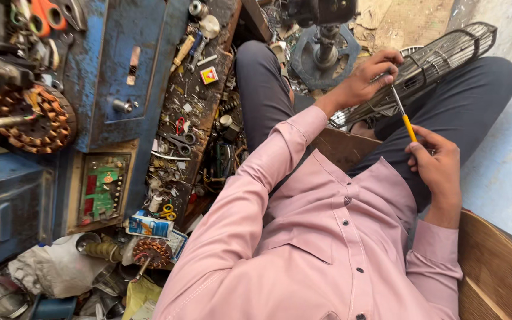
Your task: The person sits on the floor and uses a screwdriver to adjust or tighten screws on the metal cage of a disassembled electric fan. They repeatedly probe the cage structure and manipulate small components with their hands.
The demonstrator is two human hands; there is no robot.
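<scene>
Your left hand grips the fan guard upper right; your right hand pinches a yellow screwdriver against it.

From here I can't see the screwdriver tip; it vanishes among the wires of the fan guard. The right hand hides the handle's end. Small parts on the cluttered surface are too tiny to tell apart.
</scene>
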